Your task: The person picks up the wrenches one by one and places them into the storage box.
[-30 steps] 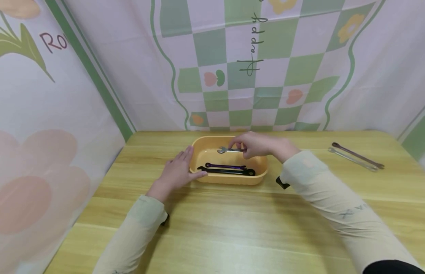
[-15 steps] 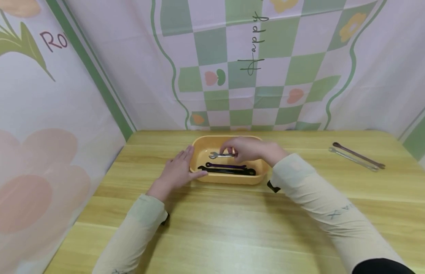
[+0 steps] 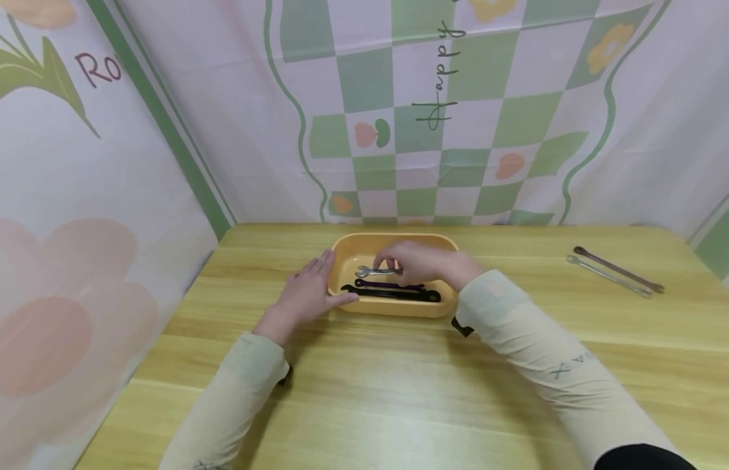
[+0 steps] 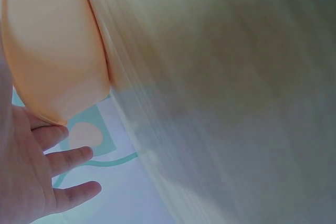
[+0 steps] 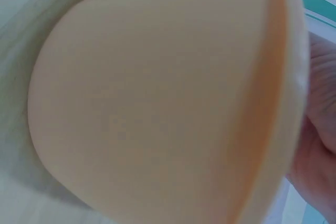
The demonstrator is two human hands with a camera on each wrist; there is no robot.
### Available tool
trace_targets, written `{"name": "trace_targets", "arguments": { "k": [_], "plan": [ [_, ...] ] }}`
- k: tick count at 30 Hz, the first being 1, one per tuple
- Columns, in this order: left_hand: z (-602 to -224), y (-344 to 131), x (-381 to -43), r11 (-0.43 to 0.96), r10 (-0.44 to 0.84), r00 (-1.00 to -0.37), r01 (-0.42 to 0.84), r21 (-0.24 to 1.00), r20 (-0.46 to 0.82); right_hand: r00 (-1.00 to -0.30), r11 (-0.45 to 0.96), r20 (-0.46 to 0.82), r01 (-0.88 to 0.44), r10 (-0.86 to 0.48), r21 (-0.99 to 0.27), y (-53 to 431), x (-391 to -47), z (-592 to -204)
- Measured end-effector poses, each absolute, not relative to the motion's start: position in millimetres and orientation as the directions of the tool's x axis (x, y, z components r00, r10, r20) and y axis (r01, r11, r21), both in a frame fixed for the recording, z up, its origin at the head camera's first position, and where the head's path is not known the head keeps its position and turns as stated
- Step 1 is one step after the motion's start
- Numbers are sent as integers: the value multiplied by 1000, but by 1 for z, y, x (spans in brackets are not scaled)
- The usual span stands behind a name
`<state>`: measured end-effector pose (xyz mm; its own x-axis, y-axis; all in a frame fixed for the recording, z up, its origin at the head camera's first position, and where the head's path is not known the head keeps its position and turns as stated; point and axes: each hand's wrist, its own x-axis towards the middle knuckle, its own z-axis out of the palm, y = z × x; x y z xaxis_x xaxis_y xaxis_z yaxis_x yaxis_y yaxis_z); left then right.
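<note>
A yellow plastic basin (image 3: 393,309) stands near the table's back edge. My left hand (image 3: 305,294) rests against the basin's left end, its thumb over the front rim; in the left wrist view the hand's (image 4: 23,171) fingers are extended beside the basin wall (image 4: 58,51). Inside the basin, my right hand (image 3: 419,262) pinches a silver wrench (image 3: 369,271), whose right end the hand hides. Just in front of it lie a purple wrench (image 3: 378,284) and a larger black wrench (image 3: 393,294). The basin wall (image 5: 152,93) fills most of the right wrist view and covers the fingers.
On the right of the wooden table (image 3: 364,391) lie a silver wrench (image 3: 607,275) and a dark reddish wrench (image 3: 619,269), side by side. A patterned curtain (image 3: 423,137) hangs right behind the table, and another printed cloth (image 3: 76,228) borders its left side.
My right hand has moved left and down into the basin with the silver wrench, bringing it closer to the purple one. The left hand has stayed at the basin's end.
</note>
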<state>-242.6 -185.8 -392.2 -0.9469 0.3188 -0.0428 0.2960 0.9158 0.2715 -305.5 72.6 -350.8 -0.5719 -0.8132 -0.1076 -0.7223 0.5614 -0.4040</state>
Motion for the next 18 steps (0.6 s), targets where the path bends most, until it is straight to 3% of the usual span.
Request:
{"name": "trace_targets", "arguments": {
  "k": [18],
  "plan": [
    [-391, -186, -242, 918, 319, -947, 297, 263, -46, -648, 636, -115, -674, -753, -375, 65, -315, -369]
  ]
}}
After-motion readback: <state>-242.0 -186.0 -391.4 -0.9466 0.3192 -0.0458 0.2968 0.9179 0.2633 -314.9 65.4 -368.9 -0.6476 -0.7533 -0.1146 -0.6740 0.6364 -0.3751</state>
